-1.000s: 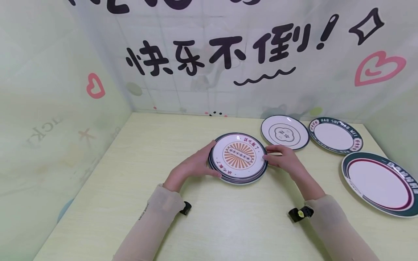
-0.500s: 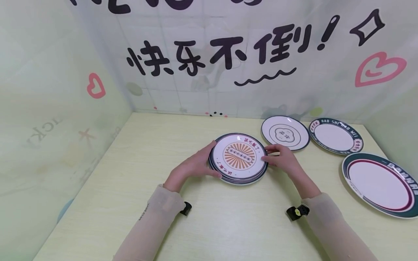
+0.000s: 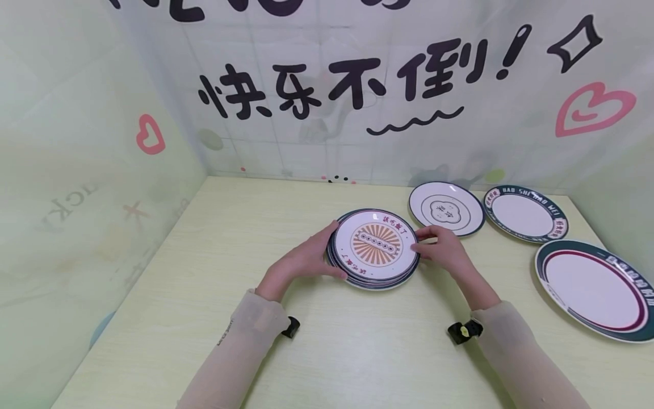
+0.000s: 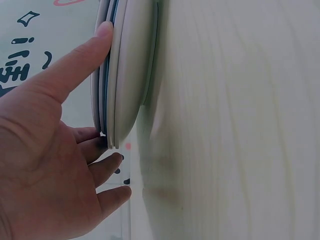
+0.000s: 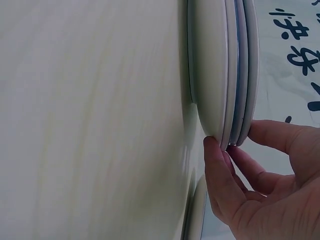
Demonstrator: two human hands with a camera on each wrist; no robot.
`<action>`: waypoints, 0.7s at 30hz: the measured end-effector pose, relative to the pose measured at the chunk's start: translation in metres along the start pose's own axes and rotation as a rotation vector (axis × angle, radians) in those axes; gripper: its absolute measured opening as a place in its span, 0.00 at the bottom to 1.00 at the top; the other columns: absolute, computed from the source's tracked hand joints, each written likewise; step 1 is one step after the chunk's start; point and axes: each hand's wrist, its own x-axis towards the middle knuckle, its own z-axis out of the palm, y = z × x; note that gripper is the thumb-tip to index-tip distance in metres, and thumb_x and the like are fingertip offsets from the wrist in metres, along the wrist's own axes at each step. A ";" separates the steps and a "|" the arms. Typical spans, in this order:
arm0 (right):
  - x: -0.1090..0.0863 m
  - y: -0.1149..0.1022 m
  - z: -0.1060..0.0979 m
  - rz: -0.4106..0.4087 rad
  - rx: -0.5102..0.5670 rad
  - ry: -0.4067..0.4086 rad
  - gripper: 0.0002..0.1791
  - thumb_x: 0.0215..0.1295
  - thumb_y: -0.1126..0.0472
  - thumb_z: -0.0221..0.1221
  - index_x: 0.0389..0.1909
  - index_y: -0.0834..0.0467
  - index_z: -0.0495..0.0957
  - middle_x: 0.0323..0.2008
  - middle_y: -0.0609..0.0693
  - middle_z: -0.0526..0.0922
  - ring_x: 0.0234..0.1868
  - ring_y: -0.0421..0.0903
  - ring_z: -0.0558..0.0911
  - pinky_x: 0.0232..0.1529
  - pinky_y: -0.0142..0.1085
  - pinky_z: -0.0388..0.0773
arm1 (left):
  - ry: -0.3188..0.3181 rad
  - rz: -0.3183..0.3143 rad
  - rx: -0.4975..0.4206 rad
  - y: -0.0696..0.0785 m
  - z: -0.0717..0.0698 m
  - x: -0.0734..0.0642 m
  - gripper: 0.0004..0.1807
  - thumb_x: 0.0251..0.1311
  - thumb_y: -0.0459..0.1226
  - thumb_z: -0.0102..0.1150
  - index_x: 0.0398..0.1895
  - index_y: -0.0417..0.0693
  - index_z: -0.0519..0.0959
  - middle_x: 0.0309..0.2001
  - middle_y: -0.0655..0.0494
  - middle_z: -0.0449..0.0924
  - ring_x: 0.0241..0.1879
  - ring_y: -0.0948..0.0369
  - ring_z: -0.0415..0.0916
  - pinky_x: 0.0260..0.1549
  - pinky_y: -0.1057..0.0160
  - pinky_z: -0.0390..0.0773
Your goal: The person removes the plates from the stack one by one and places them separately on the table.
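A stack of round plates [image 3: 377, 245] with dark blue rims lies on the table in the head view. Its top plate carries an orange sunburst and red characters. My left hand [image 3: 305, 254] holds the stack's left side, thumb along the near rim and fingers toward the far side. In the left wrist view the ring and little fingers [image 4: 111, 200] stand clear of the rims. At the right side, my right hand [image 3: 445, 249] pinches the stacked rims. The right wrist view shows its thumb [image 5: 272, 134] on the top plate's edge and its fingertips against the lower plates.
Behind the stack to the right lies a white plate [image 3: 421, 207] with a cloud-like drawing. Beside it is a green-rimmed lettered plate [image 3: 516, 213]. A larger green-rimmed plate [image 3: 592, 287] lies nearer at the right. A printed sheet [image 3: 286, 147] walls the table [image 3: 240, 216].
The top plate has shifted very slightly to the right on the stack, and the right thumb with it. The left hand stays in place.
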 end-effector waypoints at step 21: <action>-0.004 0.003 -0.013 0.009 0.105 0.038 0.24 0.68 0.69 0.57 0.63 0.72 0.69 0.46 0.59 0.77 0.37 0.37 0.77 0.35 0.26 0.84 | 0.005 -0.017 -0.014 0.002 0.000 -0.002 0.69 0.46 0.48 0.79 0.81 0.47 0.38 0.81 0.48 0.41 0.81 0.51 0.42 0.79 0.52 0.50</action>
